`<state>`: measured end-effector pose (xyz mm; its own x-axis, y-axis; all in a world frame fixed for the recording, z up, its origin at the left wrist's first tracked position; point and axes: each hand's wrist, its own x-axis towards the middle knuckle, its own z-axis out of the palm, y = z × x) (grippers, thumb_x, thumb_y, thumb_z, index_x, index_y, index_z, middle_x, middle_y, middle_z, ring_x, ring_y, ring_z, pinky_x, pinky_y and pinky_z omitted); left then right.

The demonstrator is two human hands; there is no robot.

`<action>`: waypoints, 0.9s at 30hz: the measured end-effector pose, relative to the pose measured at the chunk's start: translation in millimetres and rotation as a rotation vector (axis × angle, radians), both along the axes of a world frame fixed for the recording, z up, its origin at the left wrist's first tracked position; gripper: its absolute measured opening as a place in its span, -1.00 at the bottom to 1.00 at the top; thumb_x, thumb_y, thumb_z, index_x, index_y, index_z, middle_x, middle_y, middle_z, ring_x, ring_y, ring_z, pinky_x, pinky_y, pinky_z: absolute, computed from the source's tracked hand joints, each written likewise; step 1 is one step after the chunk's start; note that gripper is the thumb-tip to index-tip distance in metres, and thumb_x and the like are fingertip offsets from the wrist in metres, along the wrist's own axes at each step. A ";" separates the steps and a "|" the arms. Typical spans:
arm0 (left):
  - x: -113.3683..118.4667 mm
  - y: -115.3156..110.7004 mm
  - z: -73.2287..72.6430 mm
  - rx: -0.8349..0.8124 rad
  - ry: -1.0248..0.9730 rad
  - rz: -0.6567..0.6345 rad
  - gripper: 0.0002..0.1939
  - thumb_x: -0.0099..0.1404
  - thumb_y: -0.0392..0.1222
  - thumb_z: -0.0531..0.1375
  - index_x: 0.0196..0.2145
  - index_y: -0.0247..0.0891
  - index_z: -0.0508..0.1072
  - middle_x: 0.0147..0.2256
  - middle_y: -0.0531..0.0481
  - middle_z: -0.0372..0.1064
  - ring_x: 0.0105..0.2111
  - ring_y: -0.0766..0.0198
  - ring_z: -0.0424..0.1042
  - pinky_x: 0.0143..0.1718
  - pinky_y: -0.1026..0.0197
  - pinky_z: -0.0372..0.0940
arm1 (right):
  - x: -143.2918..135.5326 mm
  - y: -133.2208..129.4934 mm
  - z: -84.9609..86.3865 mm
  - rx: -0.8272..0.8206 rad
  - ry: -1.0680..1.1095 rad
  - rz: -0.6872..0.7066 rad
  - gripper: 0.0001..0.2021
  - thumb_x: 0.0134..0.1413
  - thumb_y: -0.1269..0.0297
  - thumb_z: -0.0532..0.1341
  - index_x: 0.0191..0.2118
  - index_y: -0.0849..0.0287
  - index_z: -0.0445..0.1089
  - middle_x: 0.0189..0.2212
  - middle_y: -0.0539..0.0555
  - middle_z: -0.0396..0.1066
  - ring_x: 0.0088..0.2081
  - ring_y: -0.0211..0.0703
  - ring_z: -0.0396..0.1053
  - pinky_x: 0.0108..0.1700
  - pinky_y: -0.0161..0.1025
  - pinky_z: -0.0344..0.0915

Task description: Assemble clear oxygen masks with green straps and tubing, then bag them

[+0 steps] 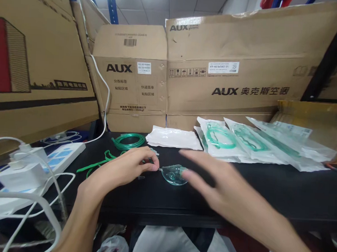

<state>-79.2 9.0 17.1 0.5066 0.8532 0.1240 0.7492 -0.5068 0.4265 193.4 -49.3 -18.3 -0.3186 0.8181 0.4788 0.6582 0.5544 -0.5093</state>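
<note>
A clear green-tinted oxygen mask [171, 175] lies on the black table between my hands. My left hand [143, 162] is closed, thumb and fingers pinching the small tab at the mask's left end. My right hand [211, 172] is blurred, with thumb and fingers apart; its thumb overlaps the mask's right end, and whether it touches cannot be told. Behind my left hand lies a coil of green tubing [128, 141]. A green elastic strap [94, 164] sits left of that hand, which partly covers it. A small clear connector [141, 177] is under my left wrist.
A white sealed packet [173, 137] lies at the back. Several clear packs with green tubing [220, 136] stand to the right. On the left are a white power strip [65, 156] and loose cables. Cardboard boxes [223, 76] wall the table's rear.
</note>
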 end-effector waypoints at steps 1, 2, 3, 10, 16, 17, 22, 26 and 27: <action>2.0 -1.5 1.2 -0.002 -0.012 -0.023 -0.83 0.44 -0.05 0.14 -0.21 -0.07 0.51 -0.17 0.07 0.42 -0.15 0.21 0.39 -0.15 0.25 0.22 | -3.0 2.3 -4.4 -0.036 -0.044 0.007 -0.47 0.29 -0.06 0.21 0.32 -0.15 0.24 0.32 0.07 0.24 0.30 0.12 0.22 0.31 0.15 0.17; 4.3 -3.0 2.2 -0.005 -0.025 -0.038 -0.83 0.44 -0.05 0.13 -0.20 -0.08 0.51 -0.15 0.06 0.42 -0.14 0.21 0.39 -0.13 0.24 0.22 | -6.2 5.8 -9.5 -0.079 -0.090 0.010 -0.44 0.29 -0.09 0.20 0.35 -0.22 0.19 0.34 0.03 0.21 0.33 0.10 0.17 0.35 0.11 0.13; 6.6 -4.5 3.0 -0.009 -0.039 -0.051 -0.83 0.44 -0.06 0.13 -0.19 -0.08 0.51 -0.14 0.05 0.41 -0.13 0.21 0.39 -0.11 0.24 0.22 | -9.0 10.3 -14.7 -0.123 -0.125 0.006 -0.43 0.31 -0.10 0.17 0.37 -0.25 0.15 0.36 0.01 0.19 0.36 0.08 0.14 0.36 0.08 0.10; 16.3 -3.1 -4.0 -0.005 -0.039 -0.114 -0.84 0.45 -0.06 0.15 -0.18 -0.07 0.52 -0.11 0.06 0.40 -0.07 0.20 0.37 -0.04 0.22 0.20 | -12.9 33.9 -31.5 -0.210 -0.063 0.020 -0.50 0.30 -0.05 0.17 0.31 -0.22 0.23 0.30 0.00 0.29 0.34 0.05 0.17 0.34 0.05 0.12; 17.8 1.0 -9.0 0.010 -0.016 -0.070 -0.87 0.42 -0.06 0.18 -0.20 -0.05 0.53 -0.16 0.07 0.40 -0.10 0.20 0.39 -0.11 0.22 0.21 | -10.4 32.7 -26.0 -0.210 -0.006 0.058 -0.52 0.27 -0.11 0.18 0.26 -0.20 0.30 0.23 -0.01 0.38 0.28 0.07 0.25 0.26 0.03 0.19; 18.5 0.0 -8.2 0.009 -0.016 -0.056 -0.89 0.41 -0.06 0.19 -0.20 -0.04 0.52 -0.17 0.07 0.41 -0.12 0.20 0.40 -0.13 0.23 0.22 | -10.2 32.9 -25.1 -0.207 -0.002 0.062 -0.53 0.27 -0.11 0.18 0.25 -0.19 0.32 0.22 -0.01 0.39 0.27 0.08 0.26 0.25 0.02 0.19; 23.9 -5.7 -3.2 -0.003 -0.046 -0.031 -0.90 0.40 -0.06 0.22 -0.17 -0.03 0.50 -0.22 0.12 0.44 -0.18 0.24 0.42 -0.18 0.26 0.23 | -8.2 30.9 -17.3 -0.201 0.018 0.099 -0.59 0.29 -0.05 0.20 0.20 -0.18 0.37 0.15 -0.04 0.45 0.18 0.06 0.34 0.19 -0.03 0.22; 27.6 -8.1 -0.1 -0.016 -0.095 -0.053 -0.89 0.40 -0.04 0.23 -0.14 -0.02 0.48 -0.22 0.16 0.45 -0.20 0.27 0.43 -0.19 0.28 0.23 | -5.5 25.7 -8.9 -0.227 0.042 0.149 -0.64 0.29 0.00 0.21 0.16 -0.17 0.41 0.08 -0.06 0.50 0.09 0.01 0.40 0.12 -0.09 0.26; 28.3 -8.5 0.8 -0.022 -0.104 -0.064 -0.88 0.40 -0.03 0.23 -0.14 -0.02 0.48 -0.23 0.16 0.45 -0.22 0.28 0.43 -0.20 0.28 0.24 | -4.8 24.7 -7.1 -0.231 0.044 0.155 -0.64 0.29 0.00 0.21 0.15 -0.17 0.42 0.07 -0.07 0.51 0.07 0.00 0.40 0.11 -0.10 0.26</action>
